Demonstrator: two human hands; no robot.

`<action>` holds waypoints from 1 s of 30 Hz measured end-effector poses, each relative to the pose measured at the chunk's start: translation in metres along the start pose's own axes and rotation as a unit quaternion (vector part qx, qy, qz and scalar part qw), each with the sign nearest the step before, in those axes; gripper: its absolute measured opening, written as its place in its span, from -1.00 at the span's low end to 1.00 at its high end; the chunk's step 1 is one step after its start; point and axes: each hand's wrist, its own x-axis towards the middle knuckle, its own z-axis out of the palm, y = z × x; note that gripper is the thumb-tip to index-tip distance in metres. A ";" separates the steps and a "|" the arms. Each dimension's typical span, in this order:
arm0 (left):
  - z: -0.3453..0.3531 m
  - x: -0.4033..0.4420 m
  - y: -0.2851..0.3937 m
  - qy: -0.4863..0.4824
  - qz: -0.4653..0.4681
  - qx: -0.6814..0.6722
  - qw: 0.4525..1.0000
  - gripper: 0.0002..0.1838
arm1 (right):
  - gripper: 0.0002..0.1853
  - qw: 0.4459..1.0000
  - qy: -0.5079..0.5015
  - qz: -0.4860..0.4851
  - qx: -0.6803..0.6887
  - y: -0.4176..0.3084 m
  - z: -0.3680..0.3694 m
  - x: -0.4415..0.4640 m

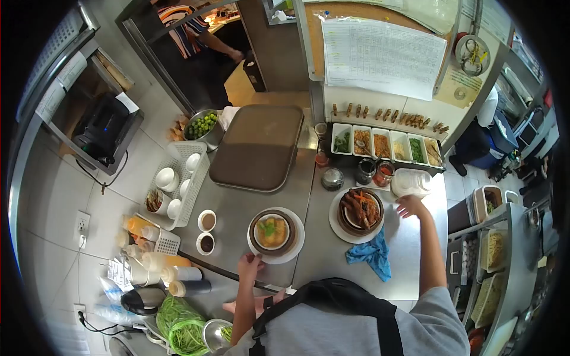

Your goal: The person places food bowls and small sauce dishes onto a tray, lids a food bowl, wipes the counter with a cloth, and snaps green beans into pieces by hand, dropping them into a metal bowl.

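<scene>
My left hand (pixel 250 265) is at the lower left rim of a white plate (pixel 298 240), fingers closed at its edge. On that plate stands a brown steamer-like ring around a white bowl of yellowish food with green leaves (pixel 272 231). My right hand (pixel 411 206) is open, fingers spread and holding nothing, over the counter just below a clear-lidded plastic container (pixel 412 182). To its left, a second white plate (pixel 339 232) bears a similar brown ring with reddish-brown braised food (pixel 360 210) and orange shreds. A crumpled blue cloth (pixel 371 255) touches the area below that plate.
Two sauce cups (pixel 206 244) sit left of the first plate. Behind are a large brown tray (pixel 258 148), topping tubs (pixel 362 142) and jars (pixel 332 178). A white basket (pixel 196 190) of bowls and several squeeze bottles (pixel 178 273) line the left. A person's arm (pixel 217 44) shows beyond the opening.
</scene>
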 end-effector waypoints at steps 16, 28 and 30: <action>0.016 0.003 -0.001 -0.073 0.012 -0.272 0.960 -0.71 | -0.74 0.782 0.416 -0.407 -0.225 -0.201 -0.078 0.110; 0.007 -0.020 0.031 -0.058 0.035 -0.346 0.936 -0.66 | -0.78 0.806 0.377 -0.387 -0.241 -0.223 -0.063 0.089; -0.001 -0.024 0.038 -0.042 0.051 -0.333 0.941 -0.68 | -0.77 0.805 0.424 -0.385 -0.155 -0.231 -0.054 0.078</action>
